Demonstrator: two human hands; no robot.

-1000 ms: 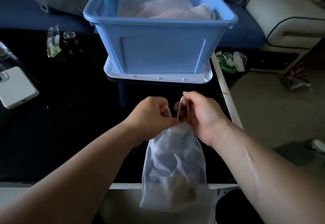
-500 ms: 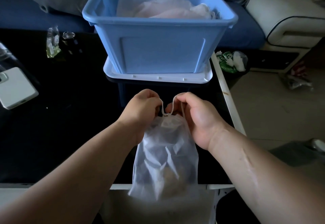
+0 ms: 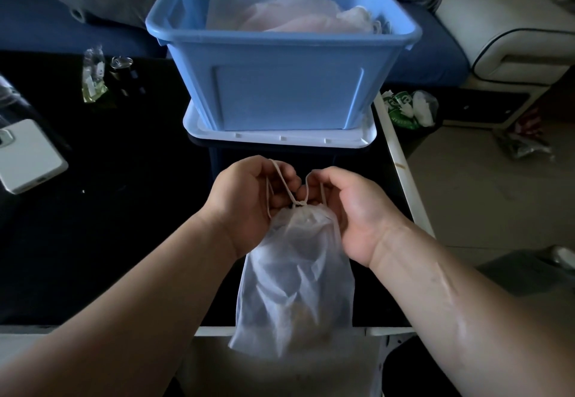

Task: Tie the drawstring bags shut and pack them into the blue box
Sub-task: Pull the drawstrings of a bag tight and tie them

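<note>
Pinching drawstring (image 3: 285,187), bag (image 3: 295,284) overlapping table (image 3: 109,241) edge

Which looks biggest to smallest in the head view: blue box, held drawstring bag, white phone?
blue box: largest
drawstring bag: second, though nearer the camera
white phone: smallest, partly cut off at the frame edge

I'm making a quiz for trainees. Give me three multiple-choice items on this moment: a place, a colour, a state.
1. The blue box stands on: A the floor; B a white lid; C the sofa.
2. The held bag is: A black; B red; C translucent white.
3. The bag's mouth is: A gathered shut; B wide open; C torn.
Key: 1 B, the lid's rim shows under the box. 2 C, contents show through it. 3 A, left hand and right hand hold the cords above the puckered neck.
</note>
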